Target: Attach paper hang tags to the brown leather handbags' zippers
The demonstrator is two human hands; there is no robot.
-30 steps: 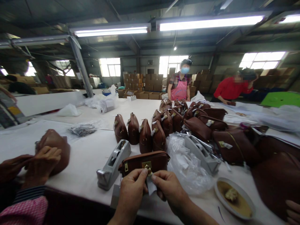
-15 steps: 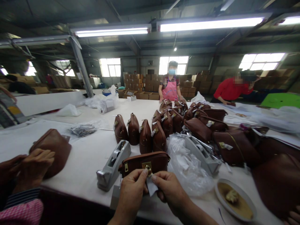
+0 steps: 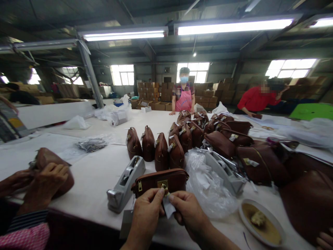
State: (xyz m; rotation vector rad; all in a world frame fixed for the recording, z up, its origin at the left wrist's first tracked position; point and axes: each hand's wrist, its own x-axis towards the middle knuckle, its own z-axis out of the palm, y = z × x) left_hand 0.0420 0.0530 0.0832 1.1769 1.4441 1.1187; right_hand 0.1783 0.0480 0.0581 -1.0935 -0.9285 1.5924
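Note:
A brown leather handbag point(image 3: 149, 180) with a gold zip pull stands at the table's front edge, its face toward me. The thumb and fingers of my left hand point(image 3: 145, 211) pinch the small gold clasp point(image 3: 164, 188) on the bag's front. Beside it, my right hand point(image 3: 189, 211) is closed on a small white wrapping piece point(image 3: 169, 208) that hangs from the clasp. Both hands nearly touch each other in front of the bag. The fingertips cover part of the clasp. A grey tag point(image 3: 126, 224) hangs down at the bag's left.
Grey tape dispensers point(image 3: 125, 184) flank the bag, with crumpled clear plastic point(image 3: 208, 187) at right. Several brown bags point(image 3: 177, 152) stand behind. A shallow dish point(image 3: 260, 222) lies front right. A co-worker's hands point(image 3: 49, 180) hold another bag at left; a person in a pink apron point(image 3: 184, 99) stands opposite.
My hands and the bag have hardly moved. The co-worker at left has tilted and turned their bag. The person in the pink apron has shifted left, with a hand on the table.

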